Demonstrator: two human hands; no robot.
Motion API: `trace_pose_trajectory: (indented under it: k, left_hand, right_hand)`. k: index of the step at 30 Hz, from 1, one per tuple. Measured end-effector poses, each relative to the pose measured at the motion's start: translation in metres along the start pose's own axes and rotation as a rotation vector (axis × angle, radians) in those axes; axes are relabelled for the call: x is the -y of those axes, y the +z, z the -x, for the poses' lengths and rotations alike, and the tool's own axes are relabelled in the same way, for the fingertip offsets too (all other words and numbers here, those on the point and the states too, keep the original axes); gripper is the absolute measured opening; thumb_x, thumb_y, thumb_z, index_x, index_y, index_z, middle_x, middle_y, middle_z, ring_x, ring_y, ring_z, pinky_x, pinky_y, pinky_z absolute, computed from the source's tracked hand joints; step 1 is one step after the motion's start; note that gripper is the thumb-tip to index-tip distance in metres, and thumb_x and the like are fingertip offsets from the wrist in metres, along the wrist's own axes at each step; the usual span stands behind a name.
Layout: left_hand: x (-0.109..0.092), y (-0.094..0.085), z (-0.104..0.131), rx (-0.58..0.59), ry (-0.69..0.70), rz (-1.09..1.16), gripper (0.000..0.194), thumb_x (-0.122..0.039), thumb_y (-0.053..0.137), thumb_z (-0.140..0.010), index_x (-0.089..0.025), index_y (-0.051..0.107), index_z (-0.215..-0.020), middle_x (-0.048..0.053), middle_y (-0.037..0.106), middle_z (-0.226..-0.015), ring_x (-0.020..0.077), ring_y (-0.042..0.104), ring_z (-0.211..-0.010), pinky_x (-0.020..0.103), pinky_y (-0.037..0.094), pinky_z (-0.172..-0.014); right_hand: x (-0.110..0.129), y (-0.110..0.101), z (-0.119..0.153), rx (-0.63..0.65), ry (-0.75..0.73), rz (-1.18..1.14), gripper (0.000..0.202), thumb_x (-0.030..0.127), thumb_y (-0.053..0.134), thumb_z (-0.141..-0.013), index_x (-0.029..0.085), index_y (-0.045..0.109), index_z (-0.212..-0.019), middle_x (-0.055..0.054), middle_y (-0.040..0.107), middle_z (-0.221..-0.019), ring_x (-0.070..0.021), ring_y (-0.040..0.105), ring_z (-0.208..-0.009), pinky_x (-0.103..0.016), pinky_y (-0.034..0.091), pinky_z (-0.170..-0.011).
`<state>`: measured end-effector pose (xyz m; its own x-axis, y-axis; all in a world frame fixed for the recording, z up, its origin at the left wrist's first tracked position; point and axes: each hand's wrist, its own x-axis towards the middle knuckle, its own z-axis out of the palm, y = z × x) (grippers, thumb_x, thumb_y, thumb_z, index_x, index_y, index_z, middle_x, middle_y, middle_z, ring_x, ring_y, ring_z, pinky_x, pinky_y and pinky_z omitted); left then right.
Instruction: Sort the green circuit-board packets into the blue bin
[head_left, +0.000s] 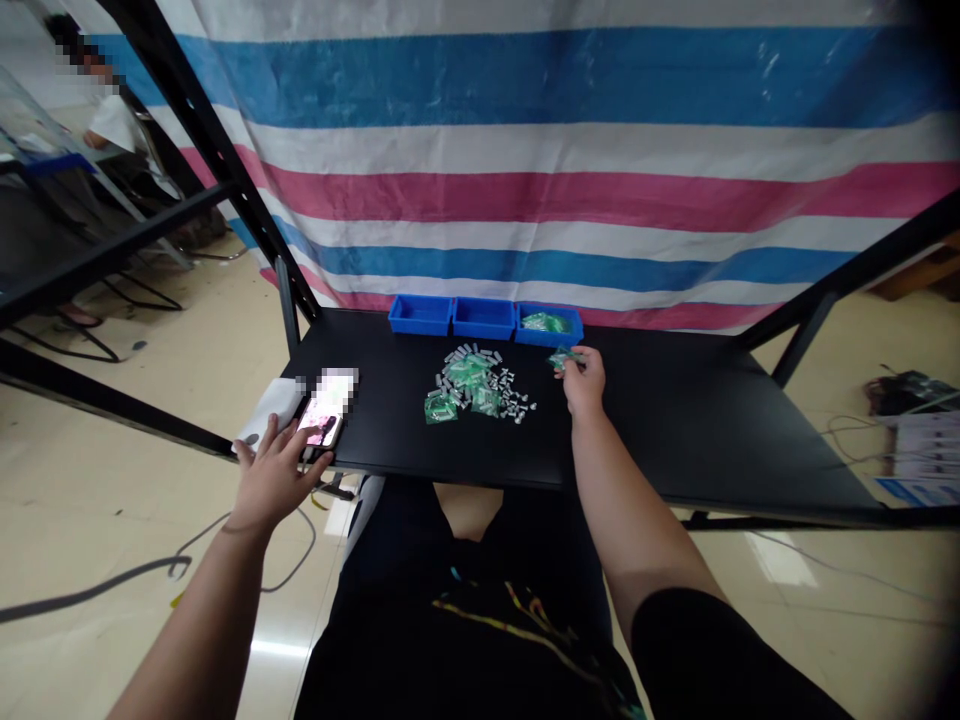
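Fingers spread, my left hand [279, 465] rests at the table's left front edge, over a white sheet [271, 402] and the lower part of a lit phone [330, 412]. My right hand [585, 378] pinches a small green plastic packet [561, 358], just in front of the right-hand blue bin [551, 334]. What lies inside that packet is too small to make out. Between my hands is a pile of green packets [469, 372] mixed with small silvery cylinders. Several small metal screws [517, 405] lie at the pile's right side.
Three blue bins stand in a row along the back of the black table [675, 420]; green packets lie in the right one. A striped plastic sheet [525, 190] hangs behind. Black frame posts [289, 300] flank the table. At far left, a person [120, 120] sits.
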<state>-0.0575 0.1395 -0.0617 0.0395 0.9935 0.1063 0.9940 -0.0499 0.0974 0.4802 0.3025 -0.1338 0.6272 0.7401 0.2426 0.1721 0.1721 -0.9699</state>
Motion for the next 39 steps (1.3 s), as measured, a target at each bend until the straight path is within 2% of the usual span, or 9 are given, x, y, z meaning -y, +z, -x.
trace_pose_trajectory:
  k: [7, 14, 19, 21, 28, 35, 37, 39]
  left_hand:
    - [-0.002, -0.010, -0.004, 0.001, -0.065, 0.065, 0.069, -0.061, 0.048, -0.095, -0.018, 0.042, -0.148, 0.026, 0.050, -0.155, 0.0404, 0.027, -0.157, 0.078, 0.008, -0.120]
    - [-0.002, -0.009, -0.008, -0.003, -0.109, 0.087, 0.073, -0.065, 0.049, -0.092, -0.018, 0.043, -0.148, 0.024, 0.051, -0.155, 0.0407, 0.030, -0.155, 0.077, 0.002, -0.121]
    - [0.001, -0.004, -0.008, -0.010, -0.111, 0.075, 0.076, -0.068, 0.048, -0.091, -0.018, 0.043, -0.150, 0.023, 0.052, -0.155, 0.0413, 0.030, -0.155, 0.076, 0.001, -0.122]
    - [0.001, -0.004, -0.008, -0.015, -0.106, 0.069, 0.077, -0.069, 0.047, -0.091, -0.019, 0.043, -0.150, 0.022, 0.052, -0.155, 0.0419, 0.030, -0.155, 0.075, 0.001, -0.122]
    - [-0.001, -0.004, -0.009, -0.019, -0.108, 0.066, 0.079, -0.069, 0.050, -0.090, -0.019, 0.042, -0.151, 0.022, 0.052, -0.155, 0.0409, 0.031, -0.154, 0.074, -0.001, -0.122]
    - [0.000, -0.003, -0.010, -0.020, -0.113, 0.061, 0.079, -0.071, 0.048, -0.090, -0.020, 0.043, -0.150, 0.021, 0.052, -0.155, 0.0402, 0.032, -0.154, 0.071, 0.003, -0.123]
    - [0.001, -0.003, -0.011, -0.021, -0.110, 0.059, 0.079, -0.071, 0.048, -0.090, -0.020, 0.044, -0.150, 0.021, 0.053, -0.154, 0.0402, 0.032, -0.154, 0.071, 0.004, -0.122]
    - [0.001, -0.003, -0.012, -0.018, -0.116, 0.057, 0.079, -0.070, 0.049, -0.089, -0.020, 0.044, -0.150, 0.021, 0.053, -0.154, 0.0403, 0.033, -0.153, 0.071, 0.005, -0.122]
  right_hand:
    - [-0.002, -0.003, 0.000, -0.012, -0.021, 0.061, 0.037, 0.031, 0.062, -0.074, 0.023, 0.058, -0.110, 0.003, 0.064, -0.084, -0.0139, 0.065, -0.063, -0.026, 0.055, -0.059]
    - [0.006, -0.003, 0.002, -0.082, -0.228, 0.480, 0.023, 0.023, 0.062, -0.072, 0.021, 0.061, -0.095, -0.003, 0.060, -0.089, -0.0205, 0.058, -0.081, -0.041, 0.052, -0.092]
    - [0.012, 0.000, 0.008, -0.118, -0.287, 0.603, 0.017, 0.020, 0.064, -0.072, 0.020, 0.064, -0.089, -0.008, 0.057, -0.098, -0.0278, 0.056, -0.101, -0.052, 0.042, -0.108]
    - [0.013, -0.001, 0.009, -0.126, -0.285, 0.594, 0.017, 0.020, 0.064, -0.073, 0.020, 0.065, -0.089, -0.008, 0.057, -0.100, -0.0274, 0.056, -0.099, -0.052, 0.042, -0.107]
    - [0.016, -0.006, 0.009, -0.108, -0.277, 0.510, 0.014, 0.017, 0.059, -0.071, 0.020, 0.064, -0.084, -0.006, 0.057, -0.093, -0.0221, 0.055, -0.082, -0.042, 0.052, -0.091]
    - [0.021, -0.005, 0.013, -0.139, -0.281, 0.480, 0.009, 0.019, 0.059, -0.072, 0.021, 0.061, -0.081, -0.004, 0.057, -0.088, -0.0206, 0.057, -0.079, -0.041, 0.055, -0.086]
    - [0.033, -0.002, 0.016, -0.175, -0.320, 0.435, 0.006, 0.023, 0.060, -0.077, 0.021, 0.060, -0.082, -0.003, 0.058, -0.086, -0.0198, 0.058, -0.078, -0.040, 0.055, -0.085]
    - [0.059, 0.001, 0.020, -0.178, -0.393, 0.337, 0.009, 0.030, 0.061, -0.084, 0.021, 0.061, -0.086, -0.002, 0.059, -0.084, -0.0192, 0.060, -0.078, -0.039, 0.056, -0.082]
